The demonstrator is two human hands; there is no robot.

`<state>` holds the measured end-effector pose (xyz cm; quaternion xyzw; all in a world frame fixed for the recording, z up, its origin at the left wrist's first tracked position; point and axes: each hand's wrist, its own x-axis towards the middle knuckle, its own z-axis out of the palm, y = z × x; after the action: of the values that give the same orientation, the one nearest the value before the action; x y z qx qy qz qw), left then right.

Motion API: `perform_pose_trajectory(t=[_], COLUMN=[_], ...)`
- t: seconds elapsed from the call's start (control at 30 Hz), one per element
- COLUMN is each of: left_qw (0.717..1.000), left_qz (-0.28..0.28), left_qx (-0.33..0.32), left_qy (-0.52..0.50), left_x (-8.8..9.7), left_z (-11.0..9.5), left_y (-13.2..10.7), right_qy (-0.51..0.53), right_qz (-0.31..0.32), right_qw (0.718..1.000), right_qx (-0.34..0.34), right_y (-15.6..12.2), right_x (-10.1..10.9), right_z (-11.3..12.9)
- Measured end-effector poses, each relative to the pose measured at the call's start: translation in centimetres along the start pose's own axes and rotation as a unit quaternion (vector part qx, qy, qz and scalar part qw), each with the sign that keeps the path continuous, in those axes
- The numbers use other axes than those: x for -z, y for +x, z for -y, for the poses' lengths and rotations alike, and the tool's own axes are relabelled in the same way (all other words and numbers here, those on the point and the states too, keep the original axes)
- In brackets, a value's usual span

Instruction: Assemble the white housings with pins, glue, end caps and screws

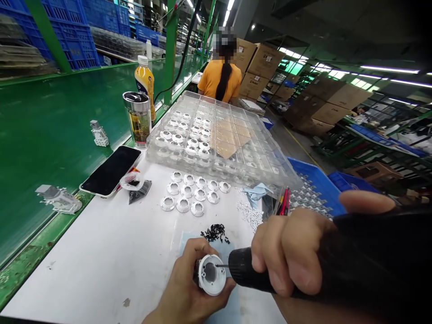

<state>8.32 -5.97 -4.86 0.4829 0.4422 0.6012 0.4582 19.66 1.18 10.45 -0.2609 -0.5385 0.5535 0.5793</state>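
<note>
My left hand (189, 283) is wrapped round a white round housing (212, 288) and turns its open face toward the right. In my right hand (290, 252) is a black electric screwdriver (245, 267), held nearly level, its thin bit reaching the housing's inner rim. Whether a screw sits at the bit's tip is too small to tell. Just beyond the housing lies a heap of small black screws (216, 232) on a light blue sheet (232, 310). Farther back, several white ring-shaped parts (187, 191) stand in rows on the white tabletop (111, 252).
A clear compartment tray (216, 168) of rings stands behind. White pins (249, 216), a blue cloth (258, 193) and a blue bin (313, 180) are at right. A phone (111, 171), tea tumbler (138, 119) and bottle (145, 81) edge the green conveyor (60, 117). A person (219, 81) sits ahead.
</note>
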Motion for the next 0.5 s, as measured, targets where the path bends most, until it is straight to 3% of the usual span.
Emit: perform_pose_trajectory(t=[0.2, 0.5], left_qw=[1.0, 1.0], left_qz=[0.0, -0.003], left_qx=[0.001, -0.005], left_qy=[0.019, 0.012], left_x=[-0.1, -0.2], left_z=[-0.6, -0.3], left_y=[0.2, 0.2], right_qy=[-0.04, -0.048], right_qz=[-0.009, -0.029], right_qw=[0.998, 0.997], right_qx=[0.042, 0.06], right_y=[0.4, 0.4], right_x=[-1.7, -2.1], right_z=[0.2, 0.2])
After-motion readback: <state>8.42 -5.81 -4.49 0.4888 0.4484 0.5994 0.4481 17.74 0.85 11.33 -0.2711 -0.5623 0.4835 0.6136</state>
